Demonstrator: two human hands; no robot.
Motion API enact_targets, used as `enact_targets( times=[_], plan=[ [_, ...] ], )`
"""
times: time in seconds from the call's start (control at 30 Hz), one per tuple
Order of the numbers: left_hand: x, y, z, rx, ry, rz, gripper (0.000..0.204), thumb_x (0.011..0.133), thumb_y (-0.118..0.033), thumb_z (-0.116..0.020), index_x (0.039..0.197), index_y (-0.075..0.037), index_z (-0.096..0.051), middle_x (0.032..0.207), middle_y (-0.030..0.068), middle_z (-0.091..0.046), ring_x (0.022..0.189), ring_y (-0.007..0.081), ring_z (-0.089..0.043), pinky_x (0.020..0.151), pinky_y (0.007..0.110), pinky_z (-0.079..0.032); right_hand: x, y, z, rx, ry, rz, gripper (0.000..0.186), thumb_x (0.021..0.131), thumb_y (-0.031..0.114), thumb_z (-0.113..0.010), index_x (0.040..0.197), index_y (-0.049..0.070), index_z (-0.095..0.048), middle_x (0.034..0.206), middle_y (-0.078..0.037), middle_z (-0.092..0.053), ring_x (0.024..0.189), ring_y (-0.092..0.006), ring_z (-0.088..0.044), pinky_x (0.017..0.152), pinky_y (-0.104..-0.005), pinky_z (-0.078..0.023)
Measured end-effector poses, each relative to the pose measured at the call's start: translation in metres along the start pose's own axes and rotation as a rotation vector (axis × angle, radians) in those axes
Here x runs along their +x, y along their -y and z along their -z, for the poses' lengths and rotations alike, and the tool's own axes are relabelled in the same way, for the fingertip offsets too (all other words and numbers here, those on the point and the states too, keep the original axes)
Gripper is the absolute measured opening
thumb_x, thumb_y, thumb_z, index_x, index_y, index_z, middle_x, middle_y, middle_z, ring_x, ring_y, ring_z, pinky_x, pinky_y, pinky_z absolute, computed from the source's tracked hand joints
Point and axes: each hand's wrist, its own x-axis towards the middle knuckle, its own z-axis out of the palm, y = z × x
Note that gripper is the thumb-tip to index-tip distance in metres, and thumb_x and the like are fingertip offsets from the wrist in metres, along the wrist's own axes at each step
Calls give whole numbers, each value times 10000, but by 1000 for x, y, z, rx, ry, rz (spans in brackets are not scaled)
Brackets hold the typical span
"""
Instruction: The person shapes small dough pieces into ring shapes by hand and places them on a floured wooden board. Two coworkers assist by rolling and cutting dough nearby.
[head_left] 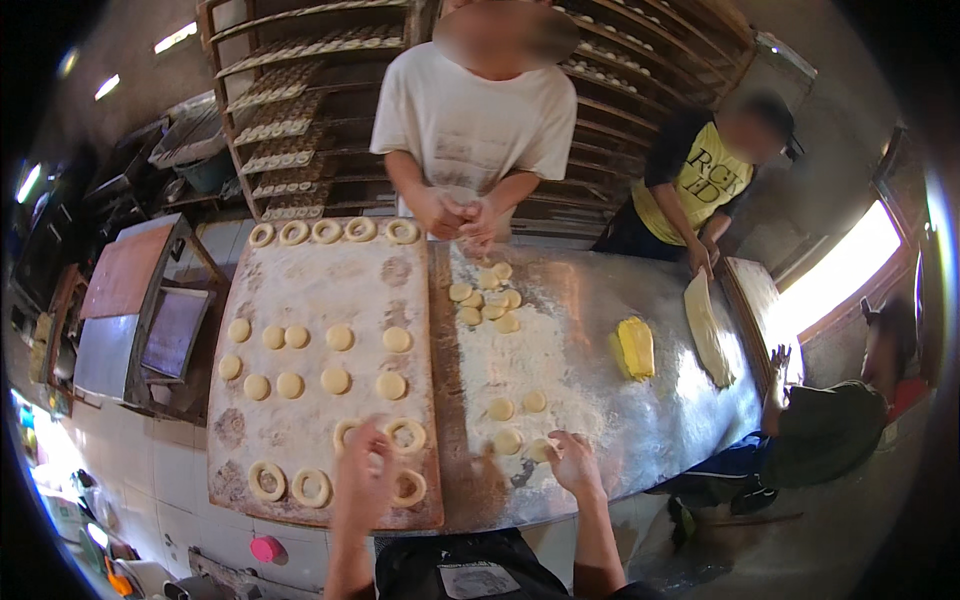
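Note:
My left hand [365,470] is over the near part of a floured wooden board [310,430], among dough rings. Motion smears its fingers, and I cannot tell if it holds anything. One dough ring [406,435] lies just beyond it, and another ring [408,488] is partly hidden beside it. On the metal table, my right hand [575,465] has its fingertips closed on the edge of a flat dough round [541,450]. Another dough round [508,441] lies to its left, with two more just beyond. Several dough rounds [335,380] sit in rows across the board's middle.
Across the table, a person in a white shirt [475,110] works dough over a cluster of rounds [485,300]. A yellow block [635,348] lies right of centre. Another person [690,185] handles a long dough strip [708,330]. Racks [270,95] of rings stand behind.

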Motion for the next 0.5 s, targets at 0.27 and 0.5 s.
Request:
enact_targets(
  times=[0.27,0.5],
  plan=[
    [-16,-23,-184,178,496,151,347,986,-258,-644,1224,-7,-632,911,152,-756,868,280,-764,752,378,-581,24,-6,30,267,401,29,237,869,201,-733,983,45,-596,853,-119,-665,826,-290,-682,781,-401,-541],
    [-24,-49,-201,-209,368,68,308,936,-201,-737,1159,6,-691,946,150,-757,869,189,-761,753,301,-580,14,-15,56,1027,399,-59,384,806,37,-785,1082,46,-517,873,-84,-633,786,-190,-663,715,-323,-528]
  ],
)
